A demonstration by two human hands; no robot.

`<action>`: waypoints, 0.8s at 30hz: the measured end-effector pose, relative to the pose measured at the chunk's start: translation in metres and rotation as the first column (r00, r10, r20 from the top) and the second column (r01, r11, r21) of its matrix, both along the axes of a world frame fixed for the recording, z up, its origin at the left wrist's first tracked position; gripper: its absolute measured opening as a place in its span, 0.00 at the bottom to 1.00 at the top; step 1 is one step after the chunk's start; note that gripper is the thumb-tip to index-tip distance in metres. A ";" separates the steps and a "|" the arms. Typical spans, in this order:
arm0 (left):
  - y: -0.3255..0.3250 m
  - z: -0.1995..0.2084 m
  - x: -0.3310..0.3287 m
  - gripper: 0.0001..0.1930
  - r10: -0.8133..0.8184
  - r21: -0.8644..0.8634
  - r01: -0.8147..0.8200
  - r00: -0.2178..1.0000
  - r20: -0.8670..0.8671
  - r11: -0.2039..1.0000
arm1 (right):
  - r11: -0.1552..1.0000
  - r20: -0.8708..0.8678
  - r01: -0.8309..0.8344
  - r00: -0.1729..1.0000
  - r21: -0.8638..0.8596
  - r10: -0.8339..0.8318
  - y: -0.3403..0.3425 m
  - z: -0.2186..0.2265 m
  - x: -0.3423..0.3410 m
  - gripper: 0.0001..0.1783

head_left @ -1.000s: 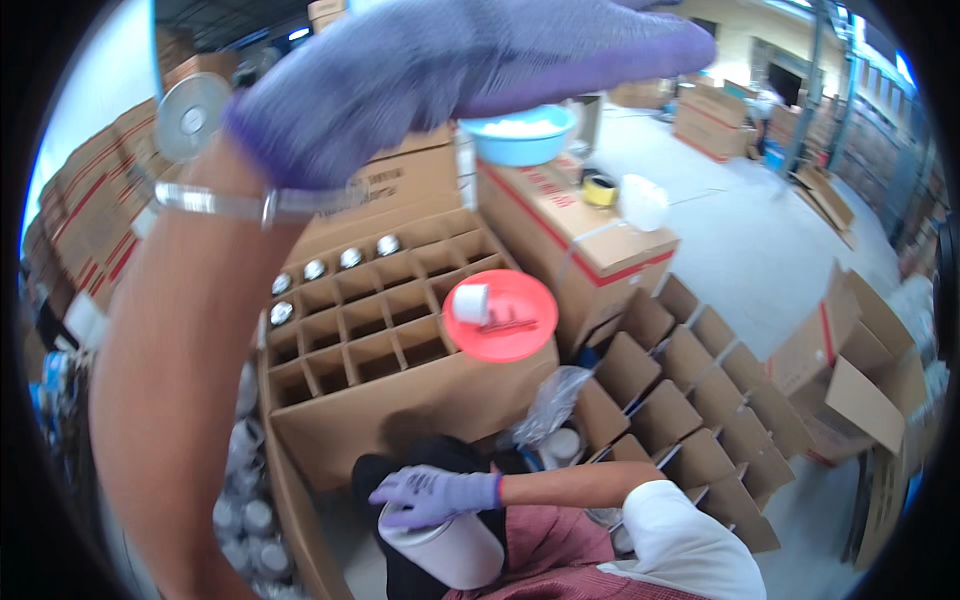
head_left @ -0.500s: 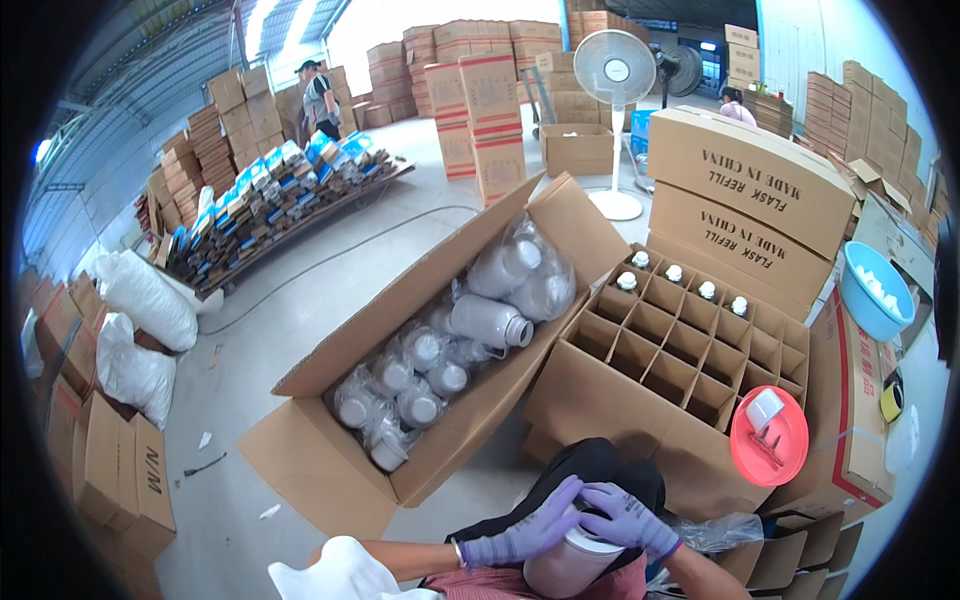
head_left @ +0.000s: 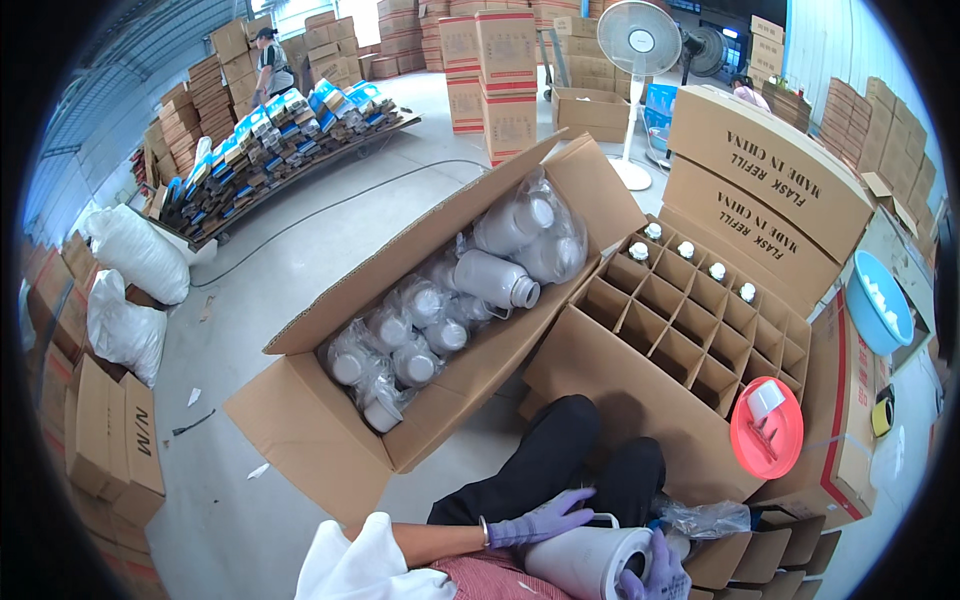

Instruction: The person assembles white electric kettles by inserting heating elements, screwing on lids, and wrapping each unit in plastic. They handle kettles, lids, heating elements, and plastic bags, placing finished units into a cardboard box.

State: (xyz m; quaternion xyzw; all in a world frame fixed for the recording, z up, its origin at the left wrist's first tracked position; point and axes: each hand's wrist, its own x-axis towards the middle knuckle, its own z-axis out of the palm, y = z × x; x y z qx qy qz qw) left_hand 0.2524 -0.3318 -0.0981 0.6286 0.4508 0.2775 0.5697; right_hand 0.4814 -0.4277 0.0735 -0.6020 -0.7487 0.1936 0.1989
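A pale grey flask [head_left: 580,562] with a side handle lies tilted across my lap, its open mouth facing right. My left hand [head_left: 545,521], in a purple glove, is laid over the upper side of the flask near the handle, fingers stretched along it. At the mouth end, my right hand [head_left: 660,574], gloved alike, grips the rim; its lower part is cut off by the picture's edge. Ahead stands a long open carton [head_left: 455,435] with several similar flasks in clear plastic bags. One unbagged flask [head_left: 492,278] lies on top of them.
Right of it stands a divided carton [head_left: 620,365] with several silver-necked refills [head_left: 717,271] in its far cells. A red dish [head_left: 752,452] with a white cup sits on its near right corner. Farther right is a blue basin [head_left: 866,318]. A fan [head_left: 640,40] stands behind.
The flask has gone from upright under both hands to tipped over, mouth to the right. My right hand has moved down to its rim. The whole view has shifted slightly.
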 end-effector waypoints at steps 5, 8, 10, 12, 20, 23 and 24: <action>0.004 0.028 -0.039 0.30 -0.105 -0.473 0.193 0.973 0.207 0.860 | 0.942 0.057 0.186 0.983 -0.280 -0.177 -0.034 -0.033 0.033 0.35; 0.006 0.025 -0.035 0.25 -0.127 -0.499 0.342 0.901 0.416 0.796 | 0.981 -0.068 0.160 0.983 -0.107 -0.168 -0.014 -0.028 0.021 0.35; 0.020 0.037 -0.021 0.24 -0.337 -0.513 0.400 0.916 0.216 0.759 | 0.989 -0.170 0.144 0.975 -0.018 -0.145 0.001 -0.029 0.006 0.35; 0.031 0.055 -0.024 0.23 -0.461 -0.074 0.458 0.887 -0.028 0.886 | 0.989 -0.284 0.147 0.949 0.010 -0.138 0.012 -0.030 -0.006 0.36; 0.074 0.161 0.000 0.18 -0.316 0.653 0.181 0.944 0.093 0.735 | 0.965 -0.927 0.215 0.309 -0.150 -0.213 0.069 0.000 -0.043 0.38; 0.092 0.185 -0.019 0.19 -0.056 -0.174 0.094 0.975 0.213 0.980 | 0.966 -0.962 0.209 0.196 -0.151 -0.192 0.082 0.025 -0.047 0.39; 0.098 0.166 -0.016 0.18 -0.073 0.020 0.070 0.983 0.166 0.997 | 0.967 -0.955 0.211 0.228 -0.141 -0.189 0.090 -0.001 -0.029 0.39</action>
